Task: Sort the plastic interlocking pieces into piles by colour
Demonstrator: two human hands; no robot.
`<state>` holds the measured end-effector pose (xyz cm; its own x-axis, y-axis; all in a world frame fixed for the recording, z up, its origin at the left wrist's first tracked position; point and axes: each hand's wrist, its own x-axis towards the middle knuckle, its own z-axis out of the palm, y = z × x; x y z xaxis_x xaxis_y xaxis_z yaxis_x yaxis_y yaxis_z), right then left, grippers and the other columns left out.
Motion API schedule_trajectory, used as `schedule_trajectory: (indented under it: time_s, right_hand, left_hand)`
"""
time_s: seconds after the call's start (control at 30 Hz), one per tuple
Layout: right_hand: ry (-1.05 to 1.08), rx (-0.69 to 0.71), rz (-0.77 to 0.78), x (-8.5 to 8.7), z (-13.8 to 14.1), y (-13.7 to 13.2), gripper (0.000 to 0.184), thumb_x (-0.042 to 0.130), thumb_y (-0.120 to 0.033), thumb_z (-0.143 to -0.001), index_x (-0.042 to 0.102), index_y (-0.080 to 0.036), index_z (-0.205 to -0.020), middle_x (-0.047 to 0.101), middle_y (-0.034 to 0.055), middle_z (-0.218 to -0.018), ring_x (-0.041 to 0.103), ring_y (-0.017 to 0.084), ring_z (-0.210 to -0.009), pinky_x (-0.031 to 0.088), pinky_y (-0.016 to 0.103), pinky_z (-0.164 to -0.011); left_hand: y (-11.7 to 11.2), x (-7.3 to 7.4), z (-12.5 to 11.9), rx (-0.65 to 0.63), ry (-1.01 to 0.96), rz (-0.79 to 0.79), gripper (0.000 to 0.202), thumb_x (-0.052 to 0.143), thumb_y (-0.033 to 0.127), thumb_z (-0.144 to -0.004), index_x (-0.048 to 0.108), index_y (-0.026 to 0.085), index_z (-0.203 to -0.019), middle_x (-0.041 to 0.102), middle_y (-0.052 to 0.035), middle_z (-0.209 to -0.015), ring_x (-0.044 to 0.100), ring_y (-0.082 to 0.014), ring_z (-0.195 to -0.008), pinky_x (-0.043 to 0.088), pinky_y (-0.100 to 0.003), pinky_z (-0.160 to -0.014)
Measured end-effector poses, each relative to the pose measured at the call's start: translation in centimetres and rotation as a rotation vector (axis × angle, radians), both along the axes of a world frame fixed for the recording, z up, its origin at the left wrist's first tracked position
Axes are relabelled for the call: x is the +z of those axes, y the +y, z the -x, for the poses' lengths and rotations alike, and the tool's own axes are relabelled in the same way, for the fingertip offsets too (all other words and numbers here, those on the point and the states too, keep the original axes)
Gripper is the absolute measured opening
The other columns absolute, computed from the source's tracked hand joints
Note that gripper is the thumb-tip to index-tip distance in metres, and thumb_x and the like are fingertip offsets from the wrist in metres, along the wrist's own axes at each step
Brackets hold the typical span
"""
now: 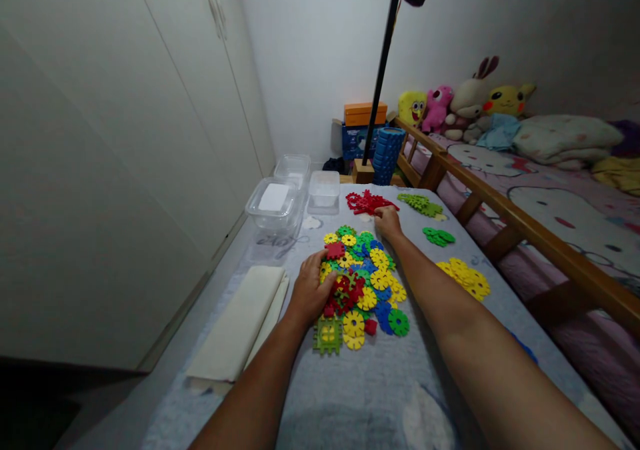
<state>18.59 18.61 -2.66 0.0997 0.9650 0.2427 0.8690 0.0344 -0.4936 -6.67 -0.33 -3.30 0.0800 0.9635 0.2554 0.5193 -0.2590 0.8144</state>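
A mixed heap of plastic building pieces (367, 270) lies on the cloth-covered table: yellow, green and blue notched discs, with red and olive-green pieces among them. My left hand (311, 287) rests on the heap's left side, thumb and fingers apart, close to a red square piece (335, 250). Lower down, an olive-green square piece (328, 335) with a yellow centre lies at the heap's near edge. Farther off, my right hand (389, 222) is closed at the near right edge of a pile of red pieces (369, 202). Whatever its fingertips pinch is hidden.
Separate piles of olive-green pieces (421, 204), green discs (439, 237) and yellow discs (465, 278) lie along the right side. Clear plastic containers (274, 220) stand at the back left, above a folded cream cloth (245, 327). A wooden bed rail (520, 227) borders the right.
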Motion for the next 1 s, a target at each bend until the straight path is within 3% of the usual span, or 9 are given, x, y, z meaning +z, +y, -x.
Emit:
schedule_trajectory:
  time_s: [0.2,0.37,0.47,0.67,1.0]
  right_hand:
    - [0.013,0.041,-0.002,0.3,-0.4,0.2,0.036,0.046,-0.01,-0.079,0.076,-0.012,-0.099,0.069,0.0119,-0.104,0.056,0.024,-0.112,0.04,0.03,-0.103]
    - [0.053,-0.309,-0.023,0.0,-2.1,-0.3,0.046,0.043,-0.009,-0.085,0.067,-0.012,-0.125,0.063,0.0174,-0.129,0.055,0.028,-0.123,0.04,0.036,-0.107]
    - [0.035,-0.404,0.055,-0.3,-2.8,-0.3,0.053,0.048,-0.01,-0.084,0.056,-0.01,-0.136,0.056,0.0218,-0.139,0.052,0.032,-0.129,0.04,0.042,-0.107]
    - [-0.038,-0.285,0.187,-0.4,-2.6,0.7,0.05,0.054,-0.012,-0.082,0.057,-0.012,-0.132,0.06,0.0219,-0.136,0.054,0.033,-0.128,0.04,0.046,-0.107]
    - [0.038,-0.151,0.063,-1.0,-3.5,0.6,0.065,0.053,-0.011,-0.075,0.053,-0.011,-0.141,0.063,0.0179,-0.136,0.059,0.027,-0.125,0.045,0.034,-0.103]
  left_hand:
    - [0.1,-0.3,0.1,-0.001,-0.013,-0.007,0.047,0.058,0.03,-0.089,0.054,0.021,-0.135,0.06,-0.0114,-0.138,0.052,-0.0265,-0.132,0.038,-0.047,-0.116]
    - [0.1,-0.3,0.0,0.004,-0.008,-0.012,0.047,0.057,0.03,-0.09,0.054,0.02,-0.135,0.06,-0.0117,-0.137,0.053,-0.0264,-0.13,0.039,-0.047,-0.115]
    - [0.1,-0.3,0.0,0.003,-0.003,-0.011,0.047,0.057,0.03,-0.09,0.054,0.02,-0.135,0.06,-0.0122,-0.137,0.053,-0.0266,-0.13,0.039,-0.047,-0.115]
    - [0.2,-0.5,0.0,0.006,-0.014,-0.011,0.047,0.057,0.029,-0.089,0.055,0.02,-0.134,0.061,-0.0117,-0.137,0.053,-0.0267,-0.13,0.039,-0.048,-0.115]
    - [0.1,-0.2,0.0,0.003,-0.009,-0.02,0.046,0.057,0.028,-0.089,0.055,0.021,-0.135,0.061,-0.0113,-0.136,0.053,-0.0261,-0.131,0.039,-0.047,-0.115]
